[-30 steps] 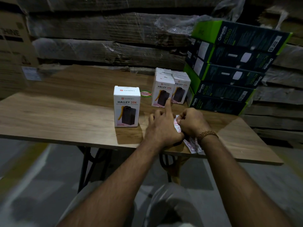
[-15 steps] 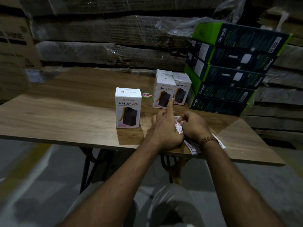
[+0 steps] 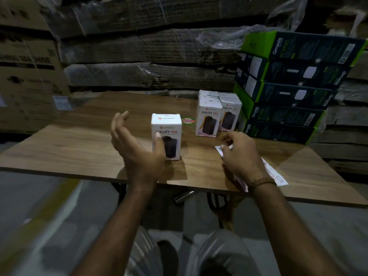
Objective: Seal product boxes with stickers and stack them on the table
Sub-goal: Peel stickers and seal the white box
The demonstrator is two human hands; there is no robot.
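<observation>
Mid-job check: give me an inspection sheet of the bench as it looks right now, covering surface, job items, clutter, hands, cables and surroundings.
Surface: wooden table on dark metal legs.
Job's things: one white Halley 20K box upright and alone near the middle; group of white Halley boxes upright at the back right; sticker sheet flat by the front right edge.
Clutter: round red and green label lying between the lone box and the group.
Hands: left hand open, raised beside the lone box, holding nothing; right hand pinches the sticker sheet.
Cables: nothing seen.
Surroundings: stack of green and black Omada boxes on the table's right; wrapped cardboard cartons behind.
</observation>
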